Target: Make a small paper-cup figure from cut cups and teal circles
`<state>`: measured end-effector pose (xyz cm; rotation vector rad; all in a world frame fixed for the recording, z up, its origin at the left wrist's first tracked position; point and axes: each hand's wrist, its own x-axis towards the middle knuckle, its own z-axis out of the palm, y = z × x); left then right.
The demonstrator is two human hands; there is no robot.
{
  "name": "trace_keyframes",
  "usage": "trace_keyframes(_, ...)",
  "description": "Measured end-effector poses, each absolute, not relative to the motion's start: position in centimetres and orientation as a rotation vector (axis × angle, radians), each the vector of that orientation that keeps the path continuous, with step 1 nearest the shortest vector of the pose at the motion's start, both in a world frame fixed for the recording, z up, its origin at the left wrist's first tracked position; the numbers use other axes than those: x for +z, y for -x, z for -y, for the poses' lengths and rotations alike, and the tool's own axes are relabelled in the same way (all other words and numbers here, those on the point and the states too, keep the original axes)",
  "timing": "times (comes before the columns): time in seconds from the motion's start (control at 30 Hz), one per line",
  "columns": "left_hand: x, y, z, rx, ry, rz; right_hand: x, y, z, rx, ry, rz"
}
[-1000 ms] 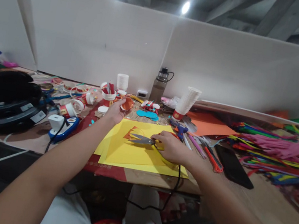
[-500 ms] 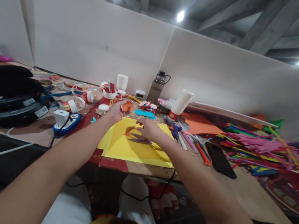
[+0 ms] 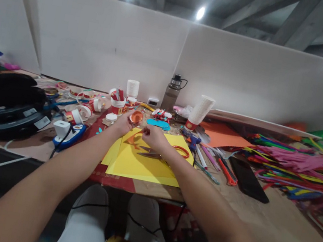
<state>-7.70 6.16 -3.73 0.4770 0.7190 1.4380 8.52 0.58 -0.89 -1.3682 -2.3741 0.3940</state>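
My left hand (image 3: 121,124) is closed around a small orange cup (image 3: 136,117), its opening turned toward me. To the right of it, my right hand (image 3: 155,137) is closed, thumb and fingertips pinched on the upper end of an orange paper scrap (image 3: 133,141) over yellow paper (image 3: 143,172). Scissors (image 3: 149,152) with orange handles lie on the yellow sheets, partly covered by my right wrist. Just beyond my right hand are blue paper circles (image 3: 158,124).
Behind stand stacked paper cups (image 3: 200,113) and a water bottle (image 3: 172,93). To the right lie a glue gun (image 3: 193,139), pens, a red cutter (image 3: 227,173), a phone (image 3: 247,180) and pipe cleaners (image 3: 293,154). Black headphones (image 3: 10,109) and a power strip (image 3: 69,140) occupy the left.
My right hand's fingers have gone from spread to pinched on the orange paper scrap. The hand has shifted slightly left, showing more of the scissors. My left hand still holds the orange cup.
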Motion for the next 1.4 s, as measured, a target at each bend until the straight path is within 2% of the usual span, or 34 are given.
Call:
trace_keyframes(0.1, -3.9, 8.0, -6.3, 1.465, -0.480, -0.724, 0.2, -9.0, 0.4, 0.530, 1.171, 2.362)
trace_keyframes(0.2, -3.9, 8.1, -6.2, 1.490, -0.528, -0.689, 1.7, -9.4, 2.9, 1.001, 0.675, 2.429)
trace_keyframes(0.33, -3.8, 7.8, -5.7, 1.483, -0.569, -0.703, 3.1, -10.0, 5.8, 1.477, 0.344, 2.651)
trace_keyframes(0.4, -3.9, 7.7, -5.6, 1.487, -0.595, -0.704, 3.3, -10.8, 5.8, 1.321, 0.483, 2.647)
trace_keyframes(0.53, -4.2, 7.6, -5.7, 1.495, -0.663, -0.676, 2.5, -13.7, 3.9, 0.485, 1.113, 2.474)
trace_keyframes(0.63, -4.1, 7.6, -5.7, 1.480, -0.695, -0.703, 1.6, -16.3, 2.8, 0.132, 1.452, 2.477)
trace_keyframes(0.73, -3.7, 7.5, -5.6, 1.478, -0.668, -0.711, 1.0, -18.3, 2.8, 0.148, 1.697, 2.628)
trace_keyframes(1.03, -2.8, 6.1, -5.4, 1.479, -0.463, -0.765, 1.1, -19.6, 3.8, 0.290, 1.580, 2.855)
trace_keyframes(1.4, -2.1, 5.9, -4.4, 1.408, -0.415, -0.768, -1.1, -19.7, 2.9, 0.258, 1.461, 2.785)
